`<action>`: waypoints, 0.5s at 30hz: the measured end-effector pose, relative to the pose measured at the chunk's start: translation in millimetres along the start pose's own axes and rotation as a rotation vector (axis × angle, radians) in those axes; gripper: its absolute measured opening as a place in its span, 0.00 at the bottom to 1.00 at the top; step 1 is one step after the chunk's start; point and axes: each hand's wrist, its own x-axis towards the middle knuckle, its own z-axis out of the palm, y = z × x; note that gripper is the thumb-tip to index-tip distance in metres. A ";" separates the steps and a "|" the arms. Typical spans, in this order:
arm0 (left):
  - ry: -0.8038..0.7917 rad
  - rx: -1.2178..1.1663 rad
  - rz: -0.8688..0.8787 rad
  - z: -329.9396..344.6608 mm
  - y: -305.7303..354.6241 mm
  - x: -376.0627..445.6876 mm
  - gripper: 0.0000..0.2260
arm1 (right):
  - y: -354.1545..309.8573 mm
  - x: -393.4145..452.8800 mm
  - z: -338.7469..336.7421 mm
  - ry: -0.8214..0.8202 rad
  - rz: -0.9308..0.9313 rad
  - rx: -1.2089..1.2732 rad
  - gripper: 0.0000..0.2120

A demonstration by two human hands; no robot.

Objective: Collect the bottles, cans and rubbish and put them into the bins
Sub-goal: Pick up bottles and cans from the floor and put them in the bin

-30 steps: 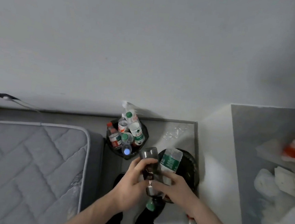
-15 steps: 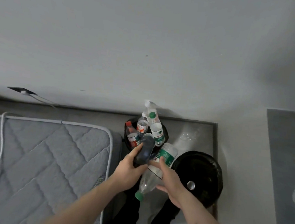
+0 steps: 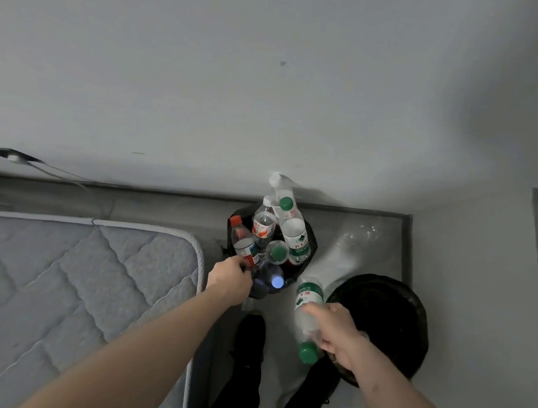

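Bottles fill the small dark bin [image 3: 310, 240] at the far wall, standing upright and packed together; half a second ago the left hand [image 3: 230, 280] held the dark bottle [image 3: 267, 280] above this bin, and now that bottle sits at the bin's near edge with its pale cap facing up, the hand lowered beside it. Its fingers curl at the bottle's left side, but whether they still grip it cannot be told. The right hand [image 3: 336, 335] has swung rightward and grips the clear green-capped bottle [image 3: 307, 317] around its lower neck, cap toward the person, over the floor between the two bins. The large black bin [image 3: 411, 327] lies just right of this hand. Labels: the held bottle and a tall green-capped bottle [image 3: 294, 235] in the bin carry green-and-white labels with Chinese characters too small to read; a red-capped bottle [image 3: 241, 242] has a red-and-white label. A grey mattress [image 3: 69, 280] lies to the left.
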 end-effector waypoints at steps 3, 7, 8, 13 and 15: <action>0.026 0.027 -0.009 12.1 -2.3 11.9 0.13 | -7.8 19.3 6.6 -0.033 0.051 0.013 0.18; 0.085 0.037 0.063 26.6 -10.0 17.2 0.14 | -23.0 41.1 14.5 -0.043 0.111 0.072 0.22; 0.107 0.039 0.094 29.4 -11.2 18.0 0.15 | -26.9 46.6 15.9 -0.030 0.118 0.088 0.24; 0.195 0.049 0.203 33.6 -14.9 21.1 0.10 | -41.5 70.7 22.4 0.004 0.148 0.247 0.28; 0.210 0.056 0.222 32.0 -15.5 23.1 0.10 | -47.8 73.2 25.2 -0.001 0.149 0.282 0.22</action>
